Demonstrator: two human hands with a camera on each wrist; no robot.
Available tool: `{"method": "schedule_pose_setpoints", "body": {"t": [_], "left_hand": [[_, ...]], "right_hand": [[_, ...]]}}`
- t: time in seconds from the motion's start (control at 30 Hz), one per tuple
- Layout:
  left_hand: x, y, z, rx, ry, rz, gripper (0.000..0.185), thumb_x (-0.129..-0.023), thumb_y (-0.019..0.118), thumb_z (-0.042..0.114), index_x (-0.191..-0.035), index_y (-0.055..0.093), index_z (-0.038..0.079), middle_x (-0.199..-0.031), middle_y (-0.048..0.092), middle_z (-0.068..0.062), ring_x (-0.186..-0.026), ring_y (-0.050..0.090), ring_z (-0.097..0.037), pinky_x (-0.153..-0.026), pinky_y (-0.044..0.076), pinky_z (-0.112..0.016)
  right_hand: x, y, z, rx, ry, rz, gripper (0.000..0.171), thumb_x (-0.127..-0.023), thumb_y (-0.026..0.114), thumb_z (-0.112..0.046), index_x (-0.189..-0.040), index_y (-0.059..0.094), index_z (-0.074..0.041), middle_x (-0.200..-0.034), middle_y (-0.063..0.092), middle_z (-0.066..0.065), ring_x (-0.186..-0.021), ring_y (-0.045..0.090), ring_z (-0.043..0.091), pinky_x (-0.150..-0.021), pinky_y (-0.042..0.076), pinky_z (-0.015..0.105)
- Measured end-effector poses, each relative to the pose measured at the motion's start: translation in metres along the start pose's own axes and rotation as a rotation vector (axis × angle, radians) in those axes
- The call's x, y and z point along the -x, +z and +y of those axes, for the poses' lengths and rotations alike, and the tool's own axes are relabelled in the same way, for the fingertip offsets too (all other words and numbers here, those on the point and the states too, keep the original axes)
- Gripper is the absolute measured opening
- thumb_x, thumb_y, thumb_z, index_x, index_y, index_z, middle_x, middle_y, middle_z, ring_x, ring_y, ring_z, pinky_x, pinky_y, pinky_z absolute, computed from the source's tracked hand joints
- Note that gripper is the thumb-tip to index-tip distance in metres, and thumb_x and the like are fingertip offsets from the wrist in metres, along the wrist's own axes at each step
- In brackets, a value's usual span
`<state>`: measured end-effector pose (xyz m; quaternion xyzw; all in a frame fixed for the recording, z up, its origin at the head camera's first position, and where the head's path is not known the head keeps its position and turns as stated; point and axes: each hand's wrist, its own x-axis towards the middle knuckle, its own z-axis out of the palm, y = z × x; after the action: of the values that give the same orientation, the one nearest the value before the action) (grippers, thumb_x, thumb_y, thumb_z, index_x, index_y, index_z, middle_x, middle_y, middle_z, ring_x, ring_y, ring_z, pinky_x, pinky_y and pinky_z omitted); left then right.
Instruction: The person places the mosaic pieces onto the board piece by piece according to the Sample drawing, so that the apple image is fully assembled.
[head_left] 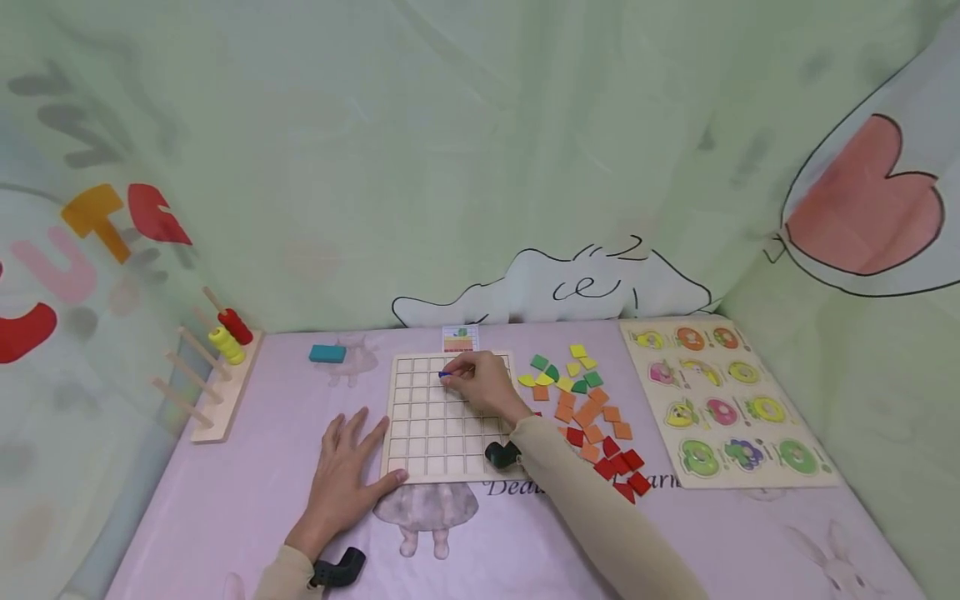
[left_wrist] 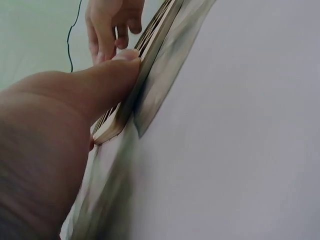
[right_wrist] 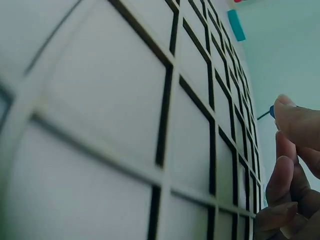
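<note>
A wooden grid board (head_left: pixel 420 424) with rows of square cells lies flat on the table in the head view. Over its upper part, my right hand (head_left: pixel 486 385) pinches a small blue piece (head_left: pixel 444 374) between thumb and fingertips. The right wrist view shows just the tip of that blue piece (right_wrist: pixel 272 111) beyond the fingers; the rest is hidden, so I cannot tell its shape. My left hand (head_left: pixel 347 473) lies spread at the board's left side, its thumb on the lower left corner. In the left wrist view, the left thumb (left_wrist: pixel 107 82) rests along the board's edge.
Loose yellow, green, orange and red tiles (head_left: pixel 588 412) lie right of the board. Behind it is a small picture card (head_left: pixel 460 339). A teal block (head_left: pixel 327 354) and a wooden peg stand (head_left: pixel 225 400) with beads are leftward. A fruit puzzle board (head_left: pixel 731 404) lies at right.
</note>
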<state>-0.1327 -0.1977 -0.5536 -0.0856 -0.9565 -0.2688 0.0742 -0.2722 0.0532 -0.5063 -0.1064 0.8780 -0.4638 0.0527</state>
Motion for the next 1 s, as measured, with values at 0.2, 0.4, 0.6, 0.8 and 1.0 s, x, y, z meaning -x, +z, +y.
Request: {"method": "schedule_pose_setpoints", "body": {"t": [0.2, 0.4, 0.6, 0.8, 1.0], "left_hand": [[-0.001, 0.001, 0.002, 0.028, -0.042, 0.04, 0.082, -0.08, 0.088, 0.053, -0.15, 0.063, 0.018, -0.133, 0.051, -0.015, -0.115, 0.038, -0.032, -0.098, 0.033, -0.052], [-0.001, 0.003, -0.002, 0.005, 0.001, 0.08, 0.079, -0.079, 0.089, 0.051, -0.146, 0.066, 0.017, -0.112, 0.052, -0.006, -0.097, 0.04, -0.019, -0.085, 0.034, -0.04], [-0.002, 0.003, -0.004, 0.003, 0.02, 0.099, 0.078, -0.077, 0.09, 0.049, -0.145, 0.067, 0.016, -0.112, 0.053, -0.005, -0.095, 0.039, -0.017, -0.083, 0.034, -0.038], [-0.002, 0.003, -0.004, -0.001, 0.026, 0.111, 0.078, -0.077, 0.091, 0.048, -0.145, 0.067, 0.016, -0.111, 0.053, -0.005, -0.095, 0.04, -0.017, -0.083, 0.034, -0.038], [-0.001, 0.004, -0.004, -0.001, 0.015, 0.109, 0.078, -0.078, 0.09, 0.05, -0.145, 0.067, 0.017, -0.111, 0.053, -0.005, -0.095, 0.04, -0.016, -0.083, 0.034, -0.037]], "right_hand": [[-0.007, 0.011, -0.004, 0.086, 0.026, -0.004, 0.01, -0.094, 0.083, -0.024, -0.098, 0.081, -0.016, -0.083, 0.072, -0.004, -0.076, 0.06, 0.013, -0.075, 0.046, 0.032], [-0.01, 0.015, -0.007, 0.205, 0.03, -0.051, 0.012, -0.091, 0.085, -0.029, -0.094, 0.079, -0.019, -0.084, 0.071, -0.006, -0.079, 0.061, 0.012, -0.075, 0.044, 0.032], [-0.011, 0.016, -0.008, 0.213, 0.029, -0.058, 0.012, -0.091, 0.085, -0.029, -0.093, 0.078, -0.019, -0.084, 0.071, -0.006, -0.079, 0.061, 0.013, -0.076, 0.044, 0.032], [-0.015, 0.016, -0.01, 0.224, 0.048, -0.05, 0.016, -0.088, 0.088, -0.031, -0.092, 0.079, -0.019, -0.081, 0.07, -0.007, -0.077, 0.062, 0.012, -0.075, 0.042, 0.031], [-0.017, 0.015, -0.011, 0.218, 0.074, -0.059, 0.013, -0.09, 0.087, -0.029, -0.089, 0.078, -0.019, -0.08, 0.07, -0.007, -0.075, 0.061, 0.013, -0.073, 0.042, 0.031]]}}
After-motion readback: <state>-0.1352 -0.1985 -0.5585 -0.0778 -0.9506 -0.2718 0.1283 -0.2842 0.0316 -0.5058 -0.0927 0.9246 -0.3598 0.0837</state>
